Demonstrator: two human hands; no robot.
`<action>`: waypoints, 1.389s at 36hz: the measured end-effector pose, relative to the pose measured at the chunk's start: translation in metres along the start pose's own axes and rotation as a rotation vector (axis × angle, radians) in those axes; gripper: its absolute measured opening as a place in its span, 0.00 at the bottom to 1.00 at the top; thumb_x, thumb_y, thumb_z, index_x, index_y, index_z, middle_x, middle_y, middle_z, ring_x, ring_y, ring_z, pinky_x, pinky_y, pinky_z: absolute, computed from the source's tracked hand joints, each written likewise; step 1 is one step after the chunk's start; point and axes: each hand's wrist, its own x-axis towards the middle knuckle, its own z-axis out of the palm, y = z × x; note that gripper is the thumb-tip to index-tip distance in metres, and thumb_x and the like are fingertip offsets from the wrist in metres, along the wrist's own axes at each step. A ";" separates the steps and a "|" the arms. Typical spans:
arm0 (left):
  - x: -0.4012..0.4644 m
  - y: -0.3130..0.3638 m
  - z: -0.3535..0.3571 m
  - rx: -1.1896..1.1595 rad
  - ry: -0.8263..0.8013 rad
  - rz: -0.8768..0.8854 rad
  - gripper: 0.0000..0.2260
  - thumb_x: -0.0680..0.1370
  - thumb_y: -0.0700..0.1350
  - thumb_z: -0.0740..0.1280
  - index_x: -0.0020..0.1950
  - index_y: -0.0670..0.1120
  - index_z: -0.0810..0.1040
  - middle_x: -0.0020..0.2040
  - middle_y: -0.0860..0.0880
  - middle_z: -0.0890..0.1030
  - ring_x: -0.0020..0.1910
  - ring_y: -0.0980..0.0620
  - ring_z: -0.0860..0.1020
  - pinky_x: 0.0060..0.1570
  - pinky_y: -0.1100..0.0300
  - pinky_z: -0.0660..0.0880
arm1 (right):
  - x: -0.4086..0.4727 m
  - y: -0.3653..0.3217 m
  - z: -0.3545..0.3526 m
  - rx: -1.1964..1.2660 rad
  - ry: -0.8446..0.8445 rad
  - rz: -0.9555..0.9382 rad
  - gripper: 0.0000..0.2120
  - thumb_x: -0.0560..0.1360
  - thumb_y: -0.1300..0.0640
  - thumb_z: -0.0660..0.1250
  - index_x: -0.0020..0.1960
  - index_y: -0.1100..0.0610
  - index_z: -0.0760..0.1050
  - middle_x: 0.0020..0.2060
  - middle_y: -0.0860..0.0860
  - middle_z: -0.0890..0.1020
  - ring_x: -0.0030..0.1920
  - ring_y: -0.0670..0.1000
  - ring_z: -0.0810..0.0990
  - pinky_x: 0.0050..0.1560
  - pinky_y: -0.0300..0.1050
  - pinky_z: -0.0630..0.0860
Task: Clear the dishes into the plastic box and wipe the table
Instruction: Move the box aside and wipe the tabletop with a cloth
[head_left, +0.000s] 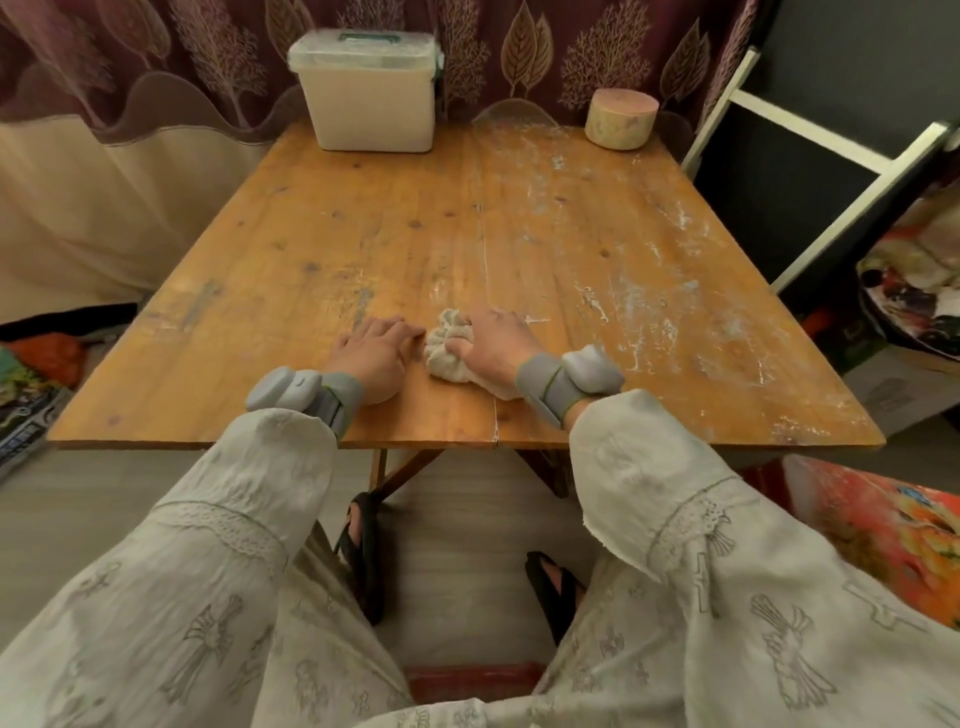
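cloth (448, 349) bunched in right hand (492, 345), left hand (375, 354) flat

Single head view, high above the near edge of the table (519, 234), facing forward and down, close, wide-angle; far edge visible.

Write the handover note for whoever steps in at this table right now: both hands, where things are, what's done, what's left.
Right hand: grips the crumpled off-white cloth and holds it against the worn wooden table, near the front edge.
Left hand: lies flat on the tabletop just left of the cloth, holding nothing.
White plastic box with a clear lid: far edge, lid on.
Round pale block: far right corner.
Done: no dishes show on the table.
Left: white streaks and smears cover the right half, so wiping appears unfinished there.
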 end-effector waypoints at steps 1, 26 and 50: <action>-0.001 0.002 0.001 0.002 0.007 -0.008 0.23 0.80 0.40 0.51 0.74 0.55 0.59 0.76 0.51 0.55 0.75 0.49 0.53 0.73 0.50 0.50 | -0.006 0.002 0.000 -0.012 -0.010 -0.005 0.23 0.79 0.48 0.59 0.71 0.58 0.65 0.67 0.59 0.71 0.67 0.59 0.68 0.65 0.47 0.65; -0.010 0.013 0.007 -0.022 0.105 -0.052 0.20 0.80 0.43 0.52 0.73 0.52 0.63 0.75 0.47 0.59 0.74 0.46 0.56 0.73 0.49 0.52 | -0.079 -0.003 0.002 0.219 0.175 -0.052 0.14 0.79 0.55 0.59 0.64 0.55 0.69 0.58 0.58 0.72 0.57 0.60 0.73 0.57 0.50 0.72; -0.004 0.083 0.034 -0.041 0.163 -0.033 0.19 0.80 0.47 0.54 0.71 0.50 0.65 0.74 0.43 0.60 0.74 0.44 0.56 0.72 0.45 0.49 | -0.102 0.107 0.013 -0.111 0.507 0.227 0.15 0.80 0.49 0.55 0.61 0.58 0.66 0.58 0.55 0.69 0.54 0.55 0.76 0.43 0.46 0.72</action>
